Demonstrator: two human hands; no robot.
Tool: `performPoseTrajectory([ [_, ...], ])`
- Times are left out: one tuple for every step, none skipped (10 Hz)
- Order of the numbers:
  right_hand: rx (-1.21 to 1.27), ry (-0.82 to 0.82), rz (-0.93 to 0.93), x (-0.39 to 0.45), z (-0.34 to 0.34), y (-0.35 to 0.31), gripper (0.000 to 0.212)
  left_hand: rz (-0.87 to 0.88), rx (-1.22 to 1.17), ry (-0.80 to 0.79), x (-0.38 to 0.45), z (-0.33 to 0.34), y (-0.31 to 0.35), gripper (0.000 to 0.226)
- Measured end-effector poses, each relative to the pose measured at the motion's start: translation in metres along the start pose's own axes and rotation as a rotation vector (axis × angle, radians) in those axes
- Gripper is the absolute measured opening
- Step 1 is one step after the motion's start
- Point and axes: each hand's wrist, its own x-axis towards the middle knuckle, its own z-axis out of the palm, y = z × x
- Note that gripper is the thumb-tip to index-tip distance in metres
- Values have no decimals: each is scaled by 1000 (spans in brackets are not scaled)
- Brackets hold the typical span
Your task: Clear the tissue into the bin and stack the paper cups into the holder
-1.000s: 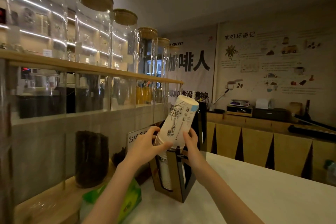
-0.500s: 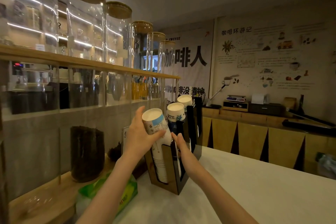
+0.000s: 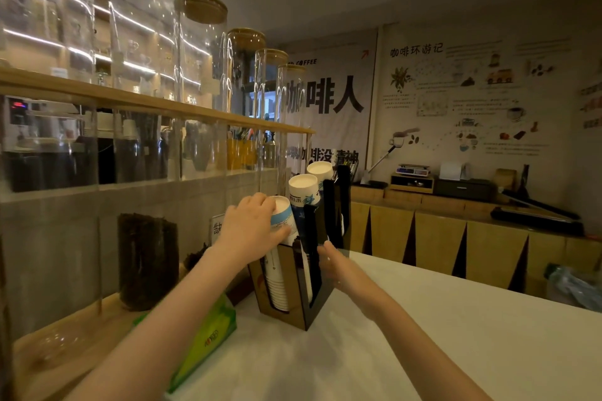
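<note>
Paper cups, a white stack with blue print [image 3: 282, 225], now sit low in the nearest slot of the brown-and-black cup holder [image 3: 294, 309], having sunk since a second ago; the left hand [image 3: 250, 228] wraps the top cup (pressing down, seemingly), the right hand [image 3: 337, 265] lies open against the holder's side.

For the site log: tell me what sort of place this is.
Most likely a coffee shop counter: tall glass jars on the shelf, a wall banner reading "COFFEE", and stacked paper cups in a holder.

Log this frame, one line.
left hand: pressing cup stack into holder | right hand: open beside holder | tissue: unseen
</note>
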Motion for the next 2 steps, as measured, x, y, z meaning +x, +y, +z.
performPoseTrajectory([
  [-123,105,-195,-32,-32,-28,51,25,209,-218,19,-24,9,54],
  [-144,232,-437,-69,-66,-59,53,-14,176,-574,43,-55,22,63],
])
